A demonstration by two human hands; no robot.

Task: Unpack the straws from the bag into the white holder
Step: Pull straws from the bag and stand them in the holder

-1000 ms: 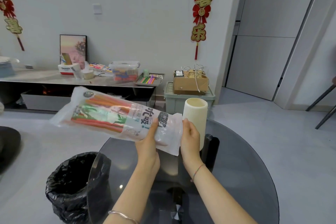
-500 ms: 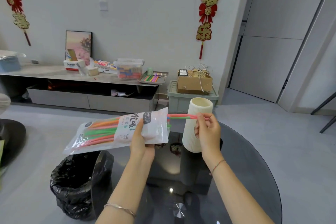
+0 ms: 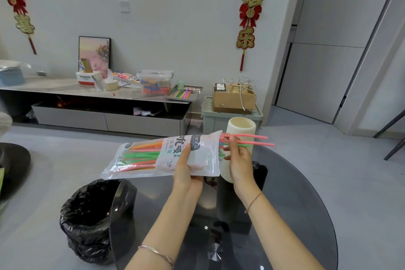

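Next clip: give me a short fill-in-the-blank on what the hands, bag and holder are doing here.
1. The left hand holds the ____ of straws.
2. The right hand pinches pink and green straws sticking out of the bag's ____ end.
3. The white holder stands ____ on the glass table.

Missing words: bag; open; upright

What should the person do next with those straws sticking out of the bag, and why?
Probably keep drawing them out to the right until they clear the bag. The right hand pinches a few pink and green straws, their tails still inside, while the left hand steadies the bag. The white holder stands just behind, open-topped.
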